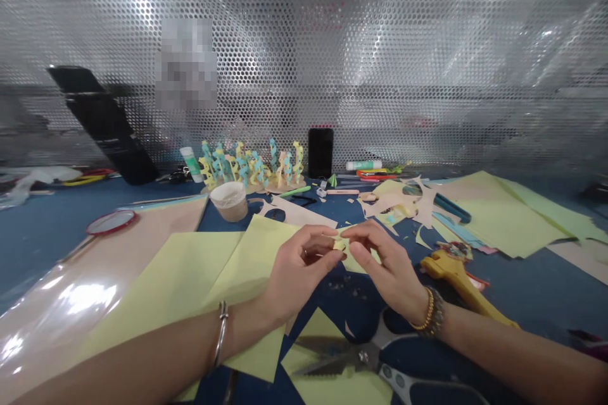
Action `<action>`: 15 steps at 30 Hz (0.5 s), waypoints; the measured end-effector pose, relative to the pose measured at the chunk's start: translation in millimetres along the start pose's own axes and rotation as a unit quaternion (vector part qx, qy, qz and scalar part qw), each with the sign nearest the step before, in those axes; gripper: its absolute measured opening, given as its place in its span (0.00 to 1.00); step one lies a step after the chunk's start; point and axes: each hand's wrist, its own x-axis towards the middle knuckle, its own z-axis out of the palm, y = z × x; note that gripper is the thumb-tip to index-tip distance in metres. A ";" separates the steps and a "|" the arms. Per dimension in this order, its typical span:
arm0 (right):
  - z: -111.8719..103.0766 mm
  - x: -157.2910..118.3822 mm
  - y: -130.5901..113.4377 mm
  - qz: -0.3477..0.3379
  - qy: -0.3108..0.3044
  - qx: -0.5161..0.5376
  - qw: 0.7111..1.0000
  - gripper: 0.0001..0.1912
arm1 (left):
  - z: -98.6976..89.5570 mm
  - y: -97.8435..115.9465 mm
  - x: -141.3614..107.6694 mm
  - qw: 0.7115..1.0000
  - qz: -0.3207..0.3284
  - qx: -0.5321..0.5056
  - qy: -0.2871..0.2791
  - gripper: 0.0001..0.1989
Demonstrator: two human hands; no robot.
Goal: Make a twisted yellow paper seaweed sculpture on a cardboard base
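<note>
In front of me, my left hand [304, 266] pinches a small piece of yellow paper [339, 245] between thumb and fingers. Close to its right side is my right hand [384, 266], thumb and forefinger apart; whether a fingertip touches the paper I cannot tell. Below both hands a large pair of scissors [368, 356] lies with its blades over a pale yellow sheet [318, 329]. More yellow paper [237, 272] is spread under my left forearm. A yellow tool [463, 281], perhaps a glue gun, lies to the right of my right hand.
Twisted paper strips on sticks [256, 164] stand at the back, behind a white paper cup [229, 201]. A phone [320, 152] leans against the perforated metal wall [380, 44]. Glue sticks, pens and cut scraps [394, 199] lie around. Yellow sheets [498, 209] lie at right.
</note>
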 end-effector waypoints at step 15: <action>-16.6 28.9 22.5 0.160 -0.102 0.029 0.981 0.11 | -29.2 18.8 24.2 0.994 -0.008 0.087 0.062 0.15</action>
